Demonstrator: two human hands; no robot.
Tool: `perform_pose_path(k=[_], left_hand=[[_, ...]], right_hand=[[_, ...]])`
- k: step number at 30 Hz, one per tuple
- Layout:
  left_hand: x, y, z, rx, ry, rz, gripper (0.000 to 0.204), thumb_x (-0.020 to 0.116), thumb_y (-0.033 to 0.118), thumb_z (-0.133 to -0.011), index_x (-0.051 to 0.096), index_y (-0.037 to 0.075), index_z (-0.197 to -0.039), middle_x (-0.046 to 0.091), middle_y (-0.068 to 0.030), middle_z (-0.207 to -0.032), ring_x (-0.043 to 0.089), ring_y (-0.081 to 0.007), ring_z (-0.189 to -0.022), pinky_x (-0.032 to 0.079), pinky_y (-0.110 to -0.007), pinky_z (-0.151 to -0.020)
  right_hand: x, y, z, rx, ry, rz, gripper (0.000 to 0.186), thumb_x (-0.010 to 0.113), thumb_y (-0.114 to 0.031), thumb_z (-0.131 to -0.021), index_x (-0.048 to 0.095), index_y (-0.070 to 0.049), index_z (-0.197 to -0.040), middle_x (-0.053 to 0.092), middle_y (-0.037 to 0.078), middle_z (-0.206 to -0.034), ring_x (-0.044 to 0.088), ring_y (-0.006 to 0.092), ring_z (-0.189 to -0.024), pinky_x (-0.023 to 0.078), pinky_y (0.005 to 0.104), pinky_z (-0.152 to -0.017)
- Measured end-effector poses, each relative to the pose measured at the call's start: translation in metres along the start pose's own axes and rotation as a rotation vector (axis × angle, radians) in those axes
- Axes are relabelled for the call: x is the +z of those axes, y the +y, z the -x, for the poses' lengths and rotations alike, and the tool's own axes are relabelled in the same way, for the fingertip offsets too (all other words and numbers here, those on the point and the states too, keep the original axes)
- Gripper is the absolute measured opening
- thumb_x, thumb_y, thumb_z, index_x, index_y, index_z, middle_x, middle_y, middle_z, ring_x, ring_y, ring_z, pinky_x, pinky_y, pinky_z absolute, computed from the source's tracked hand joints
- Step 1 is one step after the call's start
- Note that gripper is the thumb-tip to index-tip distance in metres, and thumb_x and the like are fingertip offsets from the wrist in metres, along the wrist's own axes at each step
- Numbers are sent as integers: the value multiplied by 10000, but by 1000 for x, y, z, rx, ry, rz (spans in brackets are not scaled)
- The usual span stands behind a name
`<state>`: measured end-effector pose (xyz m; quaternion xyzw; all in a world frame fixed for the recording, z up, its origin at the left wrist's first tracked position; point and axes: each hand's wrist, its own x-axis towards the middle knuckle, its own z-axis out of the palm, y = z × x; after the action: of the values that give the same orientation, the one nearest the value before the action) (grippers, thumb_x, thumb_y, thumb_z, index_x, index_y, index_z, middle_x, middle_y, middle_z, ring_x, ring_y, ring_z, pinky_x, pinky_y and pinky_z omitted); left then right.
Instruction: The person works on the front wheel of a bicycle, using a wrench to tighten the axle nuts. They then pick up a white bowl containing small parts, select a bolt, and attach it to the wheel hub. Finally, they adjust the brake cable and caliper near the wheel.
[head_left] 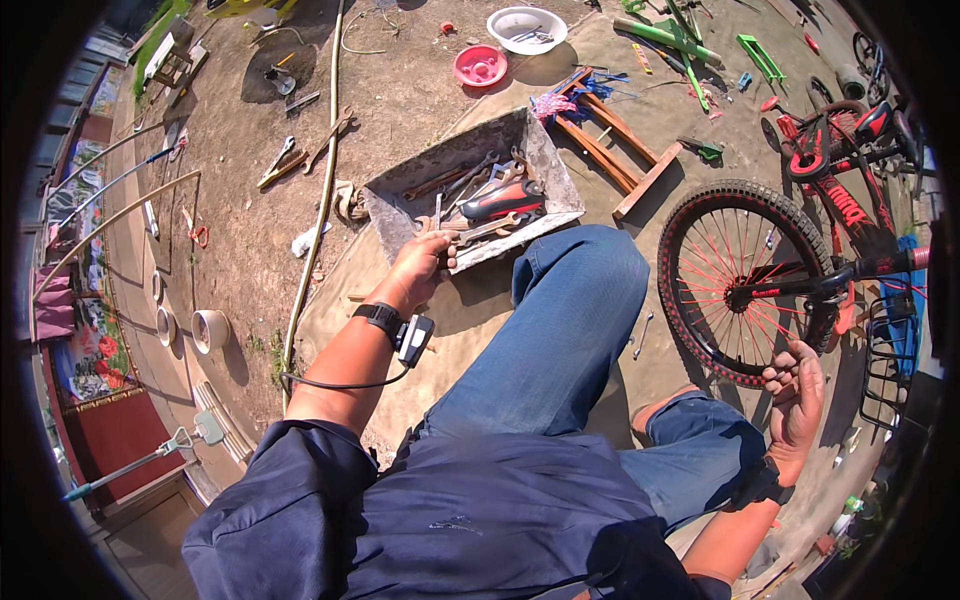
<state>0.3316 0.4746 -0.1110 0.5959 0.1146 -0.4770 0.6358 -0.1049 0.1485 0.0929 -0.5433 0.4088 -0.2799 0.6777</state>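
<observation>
The shallow grey metal tray (545, 165), battered and rectangular, lay on the dusty ground just ahead of the person's bent knee, holding a loose heap of steel spanners (478, 185) and a red-and-black handled tool (503, 203). The left hand (425, 262) reached down to the tray's near edge, its fingers curled around the end of a silver open-ended spanner (487, 229) that lay along that edge, gripping it. A black wrist strap with a small device and a trailing cable sat on that forearm. The right hand (797, 390) hung out to the side, fingers loosely curled and holding nothing, just beside the knobbly black tyre of a bicycle wheel with red spokes (745, 280). That wheel belonged to a red-and-black bicycle frame (840, 190) lying on the ground on the right. Beyond the tray a small wooden frame of reddish slats (615, 150) rested on the dirt, with a bundle of pink and blue rag at its far end. Farther off stood a round pink plastic bowl (480, 66) and a larger white basin (527, 29). A long pale hose (322, 190) ran across the ground to the left of the tray, and scattered hand tools lay beyond it. A small white cup-shaped pot (209, 329) stood well apart at the left.
</observation>
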Motion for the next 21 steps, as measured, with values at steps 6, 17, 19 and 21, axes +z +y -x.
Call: perform_pose_path(k=[6, 17, 19, 21], left_hand=[[44, 45, -78, 47, 25, 9, 234, 502, 90, -991, 594, 35, -1199, 628, -21, -890, 606, -108, -716, 446, -234, -568], [137, 122, -238, 47, 112, -2, 150, 606, 224, -973, 654, 83, -984, 564, 15, -807, 524, -101, -676, 392, -255, -602], [149, 136, -265, 65, 127, -10, 169, 602, 221, -980, 650, 61, -1007, 562, 7, -814, 527, -103, -688, 402, -254, -592], [154, 143, -296, 94, 112, -12, 193, 595, 231, -986, 645, 49, -1026, 543, 6, -810, 523, -108, -699, 400, -268, -593]], right_hand=[[22, 23, -78, 190, -53, 2, 373, 609, -251, -985, 543, 39, -1211, 683, 124, -929, 691, 198, -758, 549, 250, -638], [84, 75, -216, 507, -200, 80, 339, 634, -205, -960, 575, 46, -1181, 692, 122, -944, 687, 183, -808, 540, 259, -700], [84, 84, -232, 548, -205, 96, 334, 633, -200, -961, 575, 47, -1179, 690, 128, -952, 686, 185, -806, 541, 260, -698], [80, 95, -244, 588, -208, 89, 329, 623, -194, -965, 576, 42, -1189, 687, 129, -958, 684, 186, -805, 540, 263, -697]])
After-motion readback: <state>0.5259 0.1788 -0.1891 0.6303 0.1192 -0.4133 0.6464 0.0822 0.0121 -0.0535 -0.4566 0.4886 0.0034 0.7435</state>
